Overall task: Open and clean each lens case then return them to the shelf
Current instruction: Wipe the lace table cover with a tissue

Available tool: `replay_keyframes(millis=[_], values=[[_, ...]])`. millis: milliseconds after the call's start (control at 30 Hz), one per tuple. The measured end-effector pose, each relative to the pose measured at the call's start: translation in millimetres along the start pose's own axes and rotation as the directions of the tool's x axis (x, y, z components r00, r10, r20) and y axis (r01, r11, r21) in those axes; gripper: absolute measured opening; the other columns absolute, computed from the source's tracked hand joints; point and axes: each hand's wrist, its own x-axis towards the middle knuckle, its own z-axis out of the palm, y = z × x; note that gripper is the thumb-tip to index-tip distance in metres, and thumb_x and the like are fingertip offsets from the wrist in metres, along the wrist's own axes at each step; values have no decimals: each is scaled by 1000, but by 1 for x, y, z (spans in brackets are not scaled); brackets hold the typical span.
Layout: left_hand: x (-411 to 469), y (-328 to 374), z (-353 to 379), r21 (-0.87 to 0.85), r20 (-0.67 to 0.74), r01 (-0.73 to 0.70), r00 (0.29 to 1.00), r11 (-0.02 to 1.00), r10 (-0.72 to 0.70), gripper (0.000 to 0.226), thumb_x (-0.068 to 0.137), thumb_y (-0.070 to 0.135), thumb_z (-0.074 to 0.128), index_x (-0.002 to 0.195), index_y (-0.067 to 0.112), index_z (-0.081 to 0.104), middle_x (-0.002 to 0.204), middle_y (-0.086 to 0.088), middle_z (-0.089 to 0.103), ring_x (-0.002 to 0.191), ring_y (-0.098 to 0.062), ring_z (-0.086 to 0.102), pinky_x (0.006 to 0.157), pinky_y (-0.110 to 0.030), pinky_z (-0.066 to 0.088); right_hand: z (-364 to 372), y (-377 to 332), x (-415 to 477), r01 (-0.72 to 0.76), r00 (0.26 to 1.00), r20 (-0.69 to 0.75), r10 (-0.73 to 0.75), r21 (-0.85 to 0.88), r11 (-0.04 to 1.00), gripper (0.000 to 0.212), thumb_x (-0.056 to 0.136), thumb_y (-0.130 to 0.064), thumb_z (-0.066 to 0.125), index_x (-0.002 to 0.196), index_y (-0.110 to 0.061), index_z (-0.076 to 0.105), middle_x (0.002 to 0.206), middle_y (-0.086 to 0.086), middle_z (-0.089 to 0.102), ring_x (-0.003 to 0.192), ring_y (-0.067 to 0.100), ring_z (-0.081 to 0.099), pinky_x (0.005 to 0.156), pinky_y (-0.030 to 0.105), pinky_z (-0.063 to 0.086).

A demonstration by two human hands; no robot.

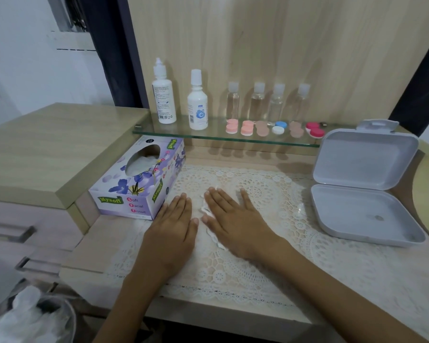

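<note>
The left hand [174, 226] lies flat on the white lace mat [295, 243], fingers straight and close together, holding nothing. The right hand [235, 219] lies flat too, fingers spread a little, and presses down on a thin white tissue [206, 209] that peeks out between the two hands. Up on the glass shelf [174, 133] six small two-cap lens cases stand in a row near the front edge, all with caps on: a pink and white case [232, 126], a second pink and white case [247, 128], a beige case [262, 128], a blue and white case [279, 127], a second beige case [296, 129] and a red case [315, 129]. Behind them stand four small see-through bottles with white caps [258, 102] - how full they are is hard to tell - and two taller white plastic bottles [162, 95] to the left. A purple flowery cardboard tissue box [139, 184] sits just beside the left hand, with white tissues showing in its oval hole. To the right a grey plastic hinged box [406, 240] sits open, lid standing up - a small dark spot shows on its floor. At the bottom left a blurry bin [60, 315] holds crumpled white stuff.
</note>
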Motion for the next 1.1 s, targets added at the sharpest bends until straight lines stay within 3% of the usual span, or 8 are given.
replay_keyframes(millis=[100, 233, 367, 500, 667, 833, 1000, 1100], values=[[0, 1, 0, 20, -35, -5, 999, 1000, 6, 59, 100, 36, 24, 125, -6, 57, 130, -20, 57, 120, -29, 56, 101, -54, 34, -3, 15, -7, -62, 998, 8, 62, -12, 998, 63, 97, -52, 1, 150, -20, -11, 158, -5, -14, 144, 9, -15, 116, 47, -16], [-1, 2, -1, 14, -46, -4, 999, 1000, 5, 66, 102, 38, 14, 124, -7, 57, 129, -21, 57, 119, -30, 56, 99, -56, 34, -6, 43, -13, -203, 979, 4, 203, -32, 979, 67, 93, -53, -9, 149, -18, -13, 158, -2, -15, 144, 12, -15, 115, 46, -16], [-1, 1, 1, 14, -58, -18, 998, 1000, 18, 64, 102, 36, 15, 124, -8, 57, 128, -22, 57, 119, -31, 57, 101, -55, 34, -9, 60, -19, -346, 938, -17, 346, 26, 938, 63, 100, -46, 6, 151, -10, -5, 159, 5, -9, 146, 16, -9, 118, 38, -8], [-1, 0, 2, 5, -46, -10, 999, 1000, 11, 64, 102, 37, 15, 125, -7, 55, 130, -21, 55, 121, -29, 55, 107, -42, 37, -6, 59, -26, -452, 889, -52, 455, 62, 890, 65, 101, -43, 8, 150, -3, -2, 159, 14, -7, 147, 23, -5, 118, 35, -2], [-1, -2, 5, 8, -27, -19, 999, 1000, 20, 56, 100, 31, 24, 127, -8, 53, 132, -23, 54, 122, -31, 54, 103, -46, 42, -3, 52, -42, -466, 880, -64, 470, 74, 882, 67, 99, -45, 3, 149, -1, -5, 158, 16, -10, 147, 24, -8, 117, 34, -3], [0, 2, 1, 15, -33, -4, 999, 1000, 4, 66, 102, 38, 13, 126, -7, 55, 131, -22, 55, 121, -30, 55, 104, -47, 37, 2, 38, -70, -436, 893, -96, 441, 68, 897, 95, 72, -56, -25, 150, -4, -6, 158, 12, -11, 146, 20, -11, 115, 30, -8], [-1, 2, 1, 15, -54, -11, 998, 1000, 12, 61, 101, 34, 19, 125, -8, 55, 130, -23, 55, 121, -31, 55, 107, -43, 37, 2, 23, -98, -406, 904, -96, 418, 120, 906, 88, 74, -58, -25, 148, -12, -17, 156, 4, -22, 142, 12, -23, 116, 28, -12], [-2, 1, 3, 44, -69, -42, 997, 998, 45, 52, 96, 25, 31, 123, -12, 54, 128, -27, 55, 118, -35, 57, 101, -51, 41, 1, 12, -107, -405, 906, -80, 415, 116, 907, 85, 73, -58, -27, 146, -14, -23, 154, 2, -29, 140, 11, -29, 114, 29, -17]])
